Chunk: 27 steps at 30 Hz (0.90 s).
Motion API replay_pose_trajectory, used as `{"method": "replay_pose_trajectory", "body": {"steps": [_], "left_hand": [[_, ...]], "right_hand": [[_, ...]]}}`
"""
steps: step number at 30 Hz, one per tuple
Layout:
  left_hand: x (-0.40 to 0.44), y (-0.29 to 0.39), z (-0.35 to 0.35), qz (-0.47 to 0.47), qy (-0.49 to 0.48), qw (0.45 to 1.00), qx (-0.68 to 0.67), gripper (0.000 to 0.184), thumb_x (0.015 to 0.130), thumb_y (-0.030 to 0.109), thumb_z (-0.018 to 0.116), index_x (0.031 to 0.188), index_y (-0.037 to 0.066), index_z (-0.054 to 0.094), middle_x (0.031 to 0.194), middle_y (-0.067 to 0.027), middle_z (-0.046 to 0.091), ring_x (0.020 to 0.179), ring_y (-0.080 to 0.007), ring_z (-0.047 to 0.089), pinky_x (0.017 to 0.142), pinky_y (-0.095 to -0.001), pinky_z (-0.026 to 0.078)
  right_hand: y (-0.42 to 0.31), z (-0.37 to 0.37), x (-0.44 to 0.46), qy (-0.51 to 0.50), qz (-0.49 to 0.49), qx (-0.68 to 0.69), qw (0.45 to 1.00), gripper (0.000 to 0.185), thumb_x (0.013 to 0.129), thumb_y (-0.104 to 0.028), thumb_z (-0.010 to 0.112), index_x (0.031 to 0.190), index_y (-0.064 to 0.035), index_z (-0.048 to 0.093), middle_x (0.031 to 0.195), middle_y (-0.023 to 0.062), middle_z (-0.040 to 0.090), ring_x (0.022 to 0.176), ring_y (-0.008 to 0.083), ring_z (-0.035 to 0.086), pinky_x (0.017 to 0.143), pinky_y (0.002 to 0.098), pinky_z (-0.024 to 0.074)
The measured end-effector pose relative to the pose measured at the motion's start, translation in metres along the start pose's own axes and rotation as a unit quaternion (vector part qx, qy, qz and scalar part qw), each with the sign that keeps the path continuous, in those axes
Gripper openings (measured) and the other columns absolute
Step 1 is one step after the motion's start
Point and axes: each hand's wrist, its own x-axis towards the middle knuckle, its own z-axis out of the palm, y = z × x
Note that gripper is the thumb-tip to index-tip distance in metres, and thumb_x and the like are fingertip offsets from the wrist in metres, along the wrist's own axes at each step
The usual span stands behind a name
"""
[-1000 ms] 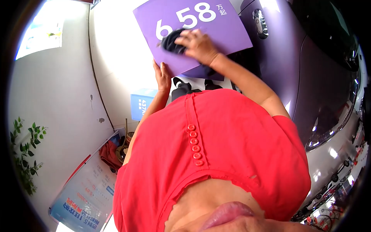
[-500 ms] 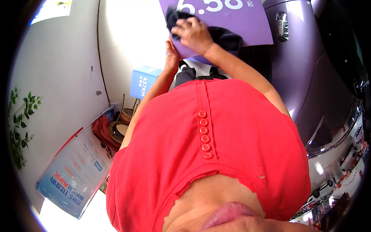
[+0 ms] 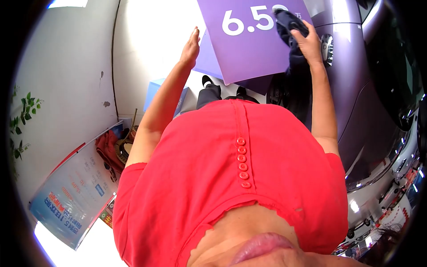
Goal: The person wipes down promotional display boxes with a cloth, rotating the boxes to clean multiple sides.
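Observation:
My right hand (image 3: 309, 46) grips a dark cloth (image 3: 291, 31) at the right side of a purple board (image 3: 249, 53) with large white digits. The cloth covers part of the last digit, and its loose end hangs down past the board's right edge. To the left of the board, my left hand (image 3: 190, 48) is raised with its fingers stretched out, holding nothing. It appears apart from the board.
A purple car (image 3: 340, 84) stands close on my right, its door handle (image 3: 327, 50) near my right hand. A blue box (image 3: 153, 91) sits on the floor at left. Further left are a printed poster board (image 3: 73, 196), a white wall (image 3: 66, 89) and leafy vines (image 3: 29, 109).
My right hand has moved right across the board with the cloth. My left hand has come off the board's edge and moved up. The board now appears turned and lower in view.

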Motion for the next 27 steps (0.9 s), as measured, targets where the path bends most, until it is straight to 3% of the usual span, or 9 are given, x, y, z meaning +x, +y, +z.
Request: {"method": "replay_pose_trajectory", "body": {"steps": [2, 4, 10, 13, 15, 20, 23, 25, 27], "left_hand": [[0.007, 0.005, 0.005, -0.041, 0.008, 0.998, -0.044, 0.080, 0.101, 0.065, 0.022, 0.160, 0.013, 0.012, 0.166, -0.0135, 0.015, 0.151, -0.0355, 0.018, 0.122, -0.0525, 0.017], [0.012, 0.004, 0.015, -0.123, -0.009, 0.981, -0.147, 0.076, 0.101, 0.065, 0.014, 0.160, 0.016, 0.016, 0.166, -0.0083, 0.017, 0.150, -0.0377, 0.021, 0.120, -0.0561, 0.019], [-0.001, 0.000, 0.035, -0.121, 0.013, 0.967, -0.225, 0.077, 0.101, 0.065, 0.009, 0.159, 0.018, 0.023, 0.165, -0.0088, 0.020, 0.150, -0.0350, 0.022, 0.119, -0.0536, 0.021], [0.006, -0.002, 0.020, -0.133, 0.020, 0.970, -0.204, 0.078, 0.101, 0.065, 0.012, 0.159, 0.015, 0.022, 0.165, -0.0124, 0.018, 0.150, -0.0354, 0.021, 0.121, -0.0528, 0.019], [0.008, 0.004, 0.012, -0.123, 0.031, 0.974, -0.187, 0.078, 0.101, 0.065, 0.013, 0.159, 0.014, 0.020, 0.165, -0.0137, 0.017, 0.151, -0.0357, 0.020, 0.121, -0.0527, 0.018], [0.020, 0.018, 0.002, -0.090, 0.039, 0.985, -0.140, 0.077, 0.102, 0.062, 0.016, 0.159, 0.009, 0.017, 0.165, -0.0174, 0.014, 0.151, -0.0360, 0.017, 0.124, -0.0484, 0.017], [0.034, 0.023, 0.002, -0.102, 0.019, 0.989, -0.110, 0.076, 0.103, 0.060, 0.018, 0.158, 0.007, 0.017, 0.163, -0.0200, 0.016, 0.150, -0.0368, 0.019, 0.123, -0.0468, 0.019], [0.035, 0.030, 0.009, -0.116, 0.005, 0.989, -0.093, 0.076, 0.103, 0.059, 0.018, 0.158, 0.007, 0.017, 0.163, -0.0207, 0.018, 0.149, -0.0374, 0.023, 0.123, -0.0468, 0.021], [0.028, 0.044, 0.014, -0.100, 0.015, 0.990, -0.098, 0.075, 0.103, 0.059, 0.018, 0.157, 0.006, 0.022, 0.159, -0.0213, 0.027, 0.145, -0.0383, 0.032, 0.121, -0.0469, 0.027]], "right_hand": [[-0.008, 0.003, 0.009, 0.013, 0.033, 0.046, 0.998, 0.064, 0.078, -0.040, 0.079, 0.126, -0.0011, 0.060, 0.120, 0.0206, 0.066, 0.114, 0.0306, 0.064, 0.101, 0.0386, 0.0479], [-0.023, 0.027, 0.014, 0.027, -0.050, 0.039, 0.998, 0.062, 0.079, -0.038, 0.079, 0.125, -0.0007, 0.061, 0.120, 0.0204, 0.066, 0.113, 0.0302, 0.064, 0.100, 0.0386, 0.0484], [-0.081, 0.143, -0.014, -0.046, -0.195, -0.147, 0.969, 0.059, 0.075, -0.035, 0.076, 0.128, -0.0151, 0.061, 0.117, 0.0179, 0.062, 0.108, 0.0389, 0.060, 0.095, 0.0462, 0.0499], [-0.110, 0.108, -0.004, -0.191, -0.051, 0.124, 0.972, 0.062, 0.075, -0.034, 0.076, 0.129, -0.0070, 0.062, 0.118, 0.0209, 0.067, 0.110, 0.0337, 0.065, 0.100, 0.0407, 0.0479], [-0.088, 0.084, 0.015, -0.090, -0.109, 0.063, 0.988, 0.082, 0.076, -0.041, 0.079, 0.137, 0.0052, 0.051, 0.132, 0.0251, 0.058, 0.122, 0.0352, 0.057, 0.105, 0.0405, 0.0439], [-0.015, 0.003, 0.084, -0.011, 0.107, -0.059, 0.992, 0.107, 0.068, -0.047, 0.083, 0.143, 0.0136, 0.034, 0.138, 0.0333, 0.051, 0.129, 0.0409, 0.052, 0.107, 0.0413, 0.0428], [0.044, -0.012, 0.109, 0.001, 0.160, -0.032, 0.987, 0.088, 0.071, -0.043, 0.081, 0.132, 0.0116, 0.050, 0.126, 0.0263, 0.062, 0.120, 0.0347, 0.060, 0.099, 0.0410, 0.0490], [0.046, -0.023, 0.113, -0.153, 0.328, 0.225, 0.905, 0.061, 0.074, -0.040, 0.078, 0.112, 0.0068, 0.066, 0.112, 0.0170, 0.068, 0.113, 0.0244, 0.062, 0.097, 0.0373, 0.0485], [0.045, -0.024, 0.107, -0.134, 0.287, 0.204, 0.926, 0.051, 0.076, -0.038, 0.077, 0.103, 0.0040, 0.069, 0.107, 0.0131, 0.068, 0.110, 0.0203, 0.061, 0.096, 0.0340, 0.0474]]}}
